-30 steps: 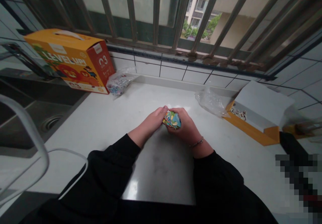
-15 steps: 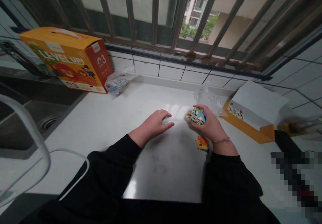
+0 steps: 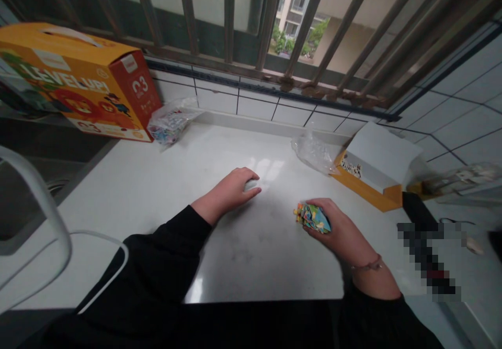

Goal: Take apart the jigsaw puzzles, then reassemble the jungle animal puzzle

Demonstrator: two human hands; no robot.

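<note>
The person's right hand (image 3: 339, 228) is closed around a stack of colourful puzzle pieces (image 3: 314, 218), the fingers curled over the far side of the bundle and the thumb pressed along its near side, so that only the blue, green and yellow printed faces at the left end stick out of the fist. The stack sits low over the white countertop (image 3: 251, 244), right of centre; whether its lower edge touches the surface cannot be told. A thin bracelet (image 3: 366, 266) circles the wrist behind it, above a black sleeve. The left hand (image 3: 231, 189) rests palm down on the countertop near the middle, well apart from the right; its fingers are loosely bent and spread, holding nothing, with the fingertips on a bright glare patch. At the back left an orange puzzle box (image 3: 78, 85) marked with a 3 lies on its side against the tiled wall, and just beside it is a clear plastic bag of pieces (image 3: 168, 124). At the back right a crumpled, seemingly empty plastic bag (image 3: 314, 153) lies just beside an open yellow box with a white lid (image 3: 374, 166). Window bars (image 3: 229, 19) run across the top, and a white curved cable (image 3: 58, 234) crosses the left edge.
</note>
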